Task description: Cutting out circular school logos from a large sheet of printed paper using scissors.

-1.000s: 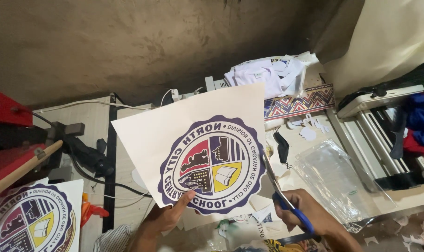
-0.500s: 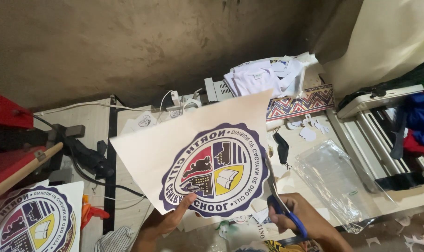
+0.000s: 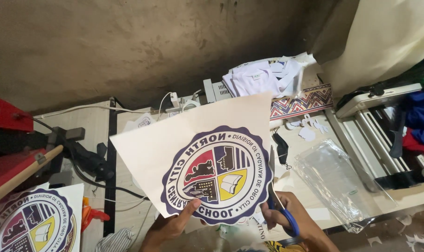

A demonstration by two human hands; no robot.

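Observation:
My left hand [image 3: 172, 225] pinches the lower edge of a white paper sheet [image 3: 174, 140] printed with a round multicoloured emblem [image 3: 216, 175]. The sheet is held up and tilted above the table. My right hand [image 3: 293, 224] grips blue-handled scissors [image 3: 279, 205], whose blades sit against the right edge of the emblem, along a thin strip of paper. Part of the sheet's bottom edge is hidden by my fingers.
A second printed emblem sheet [image 3: 32, 224] lies at the lower left. A red heat press [image 3: 6, 140] with a wooden handle stands on the left. Folded white shirts [image 3: 263, 77], a clear plastic bag [image 3: 340, 182], paper scraps [image 3: 307, 133] and cables lie on the table.
The sheet has turned clockwise in my left hand and dropped lower. The scissors have stayed at the emblem's right edge.

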